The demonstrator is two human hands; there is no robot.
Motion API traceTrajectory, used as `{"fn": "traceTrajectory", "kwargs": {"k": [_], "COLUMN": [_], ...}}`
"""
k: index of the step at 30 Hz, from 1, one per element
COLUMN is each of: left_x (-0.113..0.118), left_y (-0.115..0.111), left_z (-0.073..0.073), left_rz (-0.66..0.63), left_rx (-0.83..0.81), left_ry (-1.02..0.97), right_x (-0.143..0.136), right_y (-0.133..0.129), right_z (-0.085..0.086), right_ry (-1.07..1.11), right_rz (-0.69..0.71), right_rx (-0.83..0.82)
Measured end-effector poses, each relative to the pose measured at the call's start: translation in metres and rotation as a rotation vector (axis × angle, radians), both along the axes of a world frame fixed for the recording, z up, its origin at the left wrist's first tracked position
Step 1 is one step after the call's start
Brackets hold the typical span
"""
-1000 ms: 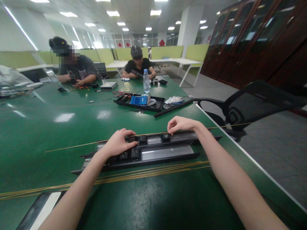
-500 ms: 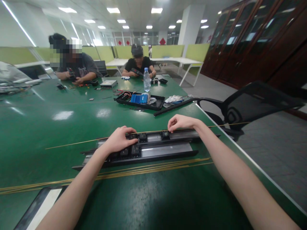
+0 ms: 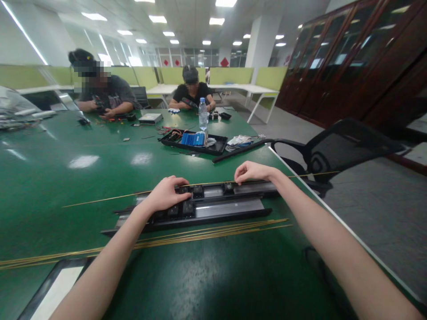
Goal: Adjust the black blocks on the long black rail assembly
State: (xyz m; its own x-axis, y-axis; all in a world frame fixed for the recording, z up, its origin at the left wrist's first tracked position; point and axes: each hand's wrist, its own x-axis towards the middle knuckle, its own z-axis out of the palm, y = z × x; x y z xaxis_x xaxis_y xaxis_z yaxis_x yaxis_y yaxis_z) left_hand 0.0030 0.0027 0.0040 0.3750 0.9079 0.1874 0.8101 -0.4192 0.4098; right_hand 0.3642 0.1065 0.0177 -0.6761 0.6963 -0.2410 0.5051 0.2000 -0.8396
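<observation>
My right hand (image 3: 252, 171) pinches a long, thin golden rod (image 3: 103, 199) between thumb and fingertips. The rod runs along the far edge of a black channel rail (image 3: 255, 188) and sticks out past the table edge. Over that rail's left part, my left hand (image 3: 166, 194) has thumb and fingers around a small black block (image 3: 183, 190), partly hidden. Two more black blocks (image 3: 198, 191) show in the far rail, one beside my right fingertips. A nearer channel rail (image 3: 230, 207) holds several similar blocks (image 3: 187, 208) at its left. Several golden rods (image 3: 213, 234) lie in front.
Beyond the rails are a black tray (image 3: 218, 149) with a blue finned part (image 3: 193, 139), a water bottle (image 3: 203, 114), gloves (image 3: 240, 141) and a black strip (image 3: 233, 153). A mesh chair (image 3: 343, 142) stands right. Two people sit across the table. A flat black object (image 3: 43, 278) lies front left.
The view has shifted slightly. Both hands keep nearly the same places on the rod and the block; no clear movement of the parts shows.
</observation>
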Motion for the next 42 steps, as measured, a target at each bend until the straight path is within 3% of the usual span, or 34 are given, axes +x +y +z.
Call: {"fn": "traceTrajectory", "kwargs": {"k": [27, 42], "left_x": [0.003, 0.002], "left_y": [-0.003, -0.002], "left_z": [0.005, 0.004], "left_rz": [-0.01, -0.01], "left_rx": [-0.002, -0.009], "left_ry": [0.0, 0.004], "right_x": [0.037, 0.094], "right_y": [-0.004, -0.001], "right_z": [0.007, 0.008], "right_ry": [-0.073, -0.166], "right_rz": [-0.077, -0.162], "right_rx": [-0.025, -0.011]}}
